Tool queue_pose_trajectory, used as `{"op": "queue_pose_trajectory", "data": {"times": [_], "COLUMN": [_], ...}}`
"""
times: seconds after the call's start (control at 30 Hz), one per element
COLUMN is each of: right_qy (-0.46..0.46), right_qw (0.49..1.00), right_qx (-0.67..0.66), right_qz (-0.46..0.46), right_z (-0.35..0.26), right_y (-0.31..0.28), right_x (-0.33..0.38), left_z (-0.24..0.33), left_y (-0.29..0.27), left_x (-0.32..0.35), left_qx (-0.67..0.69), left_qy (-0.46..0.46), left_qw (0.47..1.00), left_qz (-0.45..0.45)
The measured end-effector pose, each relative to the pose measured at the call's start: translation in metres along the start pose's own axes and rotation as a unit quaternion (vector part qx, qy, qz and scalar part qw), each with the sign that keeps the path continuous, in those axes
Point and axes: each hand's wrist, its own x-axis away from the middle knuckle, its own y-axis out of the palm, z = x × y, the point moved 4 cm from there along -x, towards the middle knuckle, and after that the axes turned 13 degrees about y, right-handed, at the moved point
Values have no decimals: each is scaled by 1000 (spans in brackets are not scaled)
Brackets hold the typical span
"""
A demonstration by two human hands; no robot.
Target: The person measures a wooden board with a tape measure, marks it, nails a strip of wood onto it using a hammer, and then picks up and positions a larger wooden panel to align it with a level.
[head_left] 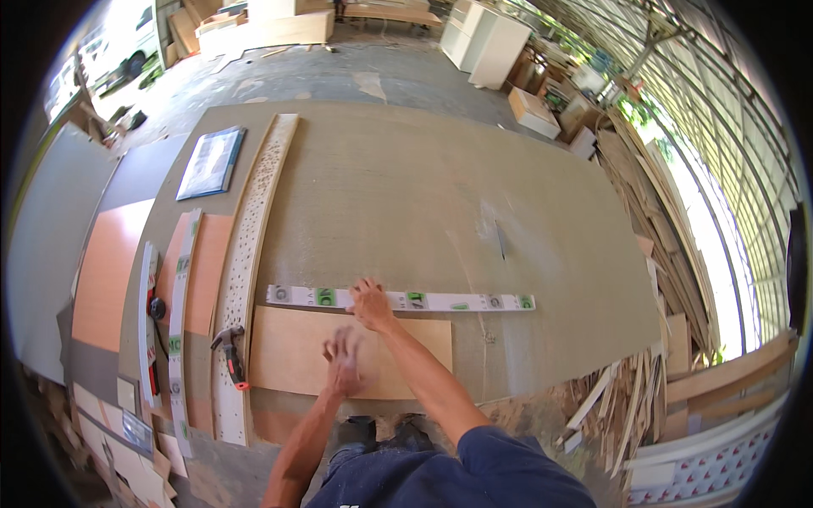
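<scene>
A light plywood panel point(288, 347) lies flat at the near edge of a large brown worktable point(406, 195). Along its far edge lies a long white strip with green and grey stickers point(457, 300). My right hand point(369, 302) rests on that strip near its middle, fingers pressing down on it. My left hand point(343, 361) is blurred, fingers spread, flat on or just above the plywood panel; it holds nothing.
A hammer with a red-tipped handle point(230, 354) lies on a long perforated white board point(250, 245) at the left. More white strips point(178, 330), orange panels point(106, 271) and a framed dark board point(212, 161) lie further left. Scrap wood point(627, 398) piles up at the right.
</scene>
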Motion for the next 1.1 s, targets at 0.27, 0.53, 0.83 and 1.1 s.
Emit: {"op": "queue_pose_trajectory", "data": {"times": [0.27, 0.53, 0.83, 1.1], "right_qy": [49, 19, 48, 251], "right_qw": [994, 994, 970, 951], "right_qx": [-90, -95, -199, -92], "right_qz": [-27, -44, 133, 155], "right_z": [-64, -84, -14, 93], "right_y": [5, 8, -30, -48], "right_x": [-12, -23, 106, 258], "left_z": [20, 5, 7, -17], "left_y": [5, 15, -26, -13], "left_x": [34, 31, 28, -78], "left_qx": [-46, -59, -16, 27], "left_qy": [130, 111, 73, 81], "left_qw": [970, 980, 985, 996], "left_qz": [-202, -156, -153, -3]}}
